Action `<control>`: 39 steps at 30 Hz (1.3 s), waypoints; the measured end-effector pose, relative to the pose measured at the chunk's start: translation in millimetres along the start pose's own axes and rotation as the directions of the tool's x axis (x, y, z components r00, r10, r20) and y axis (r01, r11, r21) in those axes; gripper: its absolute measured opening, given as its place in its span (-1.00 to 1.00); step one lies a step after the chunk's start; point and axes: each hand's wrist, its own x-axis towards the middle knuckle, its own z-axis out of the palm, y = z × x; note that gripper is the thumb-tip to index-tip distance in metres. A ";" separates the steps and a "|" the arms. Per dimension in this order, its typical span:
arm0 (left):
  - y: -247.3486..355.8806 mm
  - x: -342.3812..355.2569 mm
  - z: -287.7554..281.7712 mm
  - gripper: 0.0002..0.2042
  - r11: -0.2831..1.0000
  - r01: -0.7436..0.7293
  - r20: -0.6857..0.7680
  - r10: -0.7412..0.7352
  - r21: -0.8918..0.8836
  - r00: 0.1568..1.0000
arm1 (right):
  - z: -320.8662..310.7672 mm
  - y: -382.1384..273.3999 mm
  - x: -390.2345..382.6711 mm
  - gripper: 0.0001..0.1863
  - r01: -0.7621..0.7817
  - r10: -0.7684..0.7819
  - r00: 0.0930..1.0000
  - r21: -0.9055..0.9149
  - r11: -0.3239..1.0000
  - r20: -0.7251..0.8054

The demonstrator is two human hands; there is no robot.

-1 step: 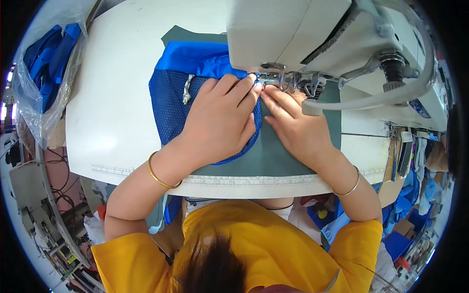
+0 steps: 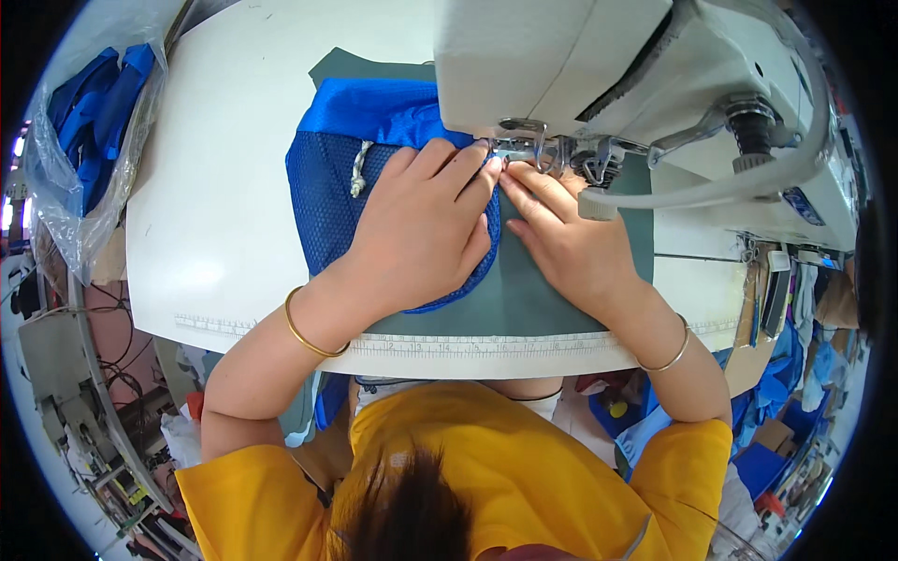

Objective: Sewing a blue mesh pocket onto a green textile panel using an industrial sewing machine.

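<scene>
A blue mesh drawstring pouch (image 2: 323, 210) with a smooth blue top band (image 2: 360, 107) lies on a dark grey-green sheet (image 2: 552, 304). From its band hangs a knotted whitish cord (image 2: 358, 173). My left hand (image 2: 421, 224) rests on the mesh, fingers bent and tips pressing beside the presser foot, thumb apart from them. Flat on the grey-green sheet, my right hand (image 2: 571, 234) has its fingers stretched toward the same spot. Both sets of fingertips nearly meet at the sewing machine's presser foot (image 2: 510, 150); the machine head hides part of the pouch and the needle area.
The white sewing machine (image 2: 552, 65) overhangs the table at the upper right, with a pale hose (image 2: 711, 198) curving low. A ruler strip (image 2: 449, 347) follows the table's near edge. At the left hangs a clear plastic bag (image 2: 61, 206) of blue strips. Blue cloth (image 2: 772, 379) piles up at right.
</scene>
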 end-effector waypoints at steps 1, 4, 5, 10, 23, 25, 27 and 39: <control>-0.3 0.2 0.6 -0.59 1.000 -0.005 -0.002 0.005 -0.001 1.000 | -0.3 2.0 0.4 -0.47 -0.005 0.005 1.000 -0.003 1.000 -0.007; -0.8 1.2 3.3 -0.60 1.000 -0.017 -0.047 0.018 0.004 0.999 | 3.8 1.6 1.4 -0.62 -0.001 0.007 0.996 0.065 0.998 -0.091; -1.2 2.3 3.9 -0.61 1.000 -0.015 -0.058 0.015 0.002 0.998 | 4.0 1.7 1.1 -0.68 0.013 -0.008 0.995 0.048 0.999 -0.103; 3.8 -0.2 -6.2 -0.62 0.999 -0.030 -0.057 0.031 0.019 0.998 | 2.2 3.7 -0.1 -0.76 0.004 -0.004 0.999 -0.009 1.000 -0.037; 10.7 -53.0 -40.2 -0.70 0.887 -0.397 -0.053 0.420 0.237 0.906 | -1.6 0.4 -24.2 -0.64 0.088 -0.099 0.989 -0.100 0.991 -0.109; 4.3 -43.1 -35.3 -0.71 0.894 -0.365 -0.196 0.419 0.261 0.886 | -2.0 -0.3 -24.9 -0.63 0.079 -0.091 0.990 -0.110 0.991 -0.106; 2.9 -36.4 -32.5 -0.69 0.892 -0.351 -0.224 0.418 0.284 0.881 | -2.1 -0.5 -23.7 -0.63 0.092 -0.106 0.989 -0.129 0.987 -0.104; 9.3 -31.4 -36.0 -0.70 0.922 -0.197 -0.314 0.306 0.334 0.899 | -1.5 -12.9 -11.8 -0.67 0.129 -0.080 0.945 0.136 0.982 -0.317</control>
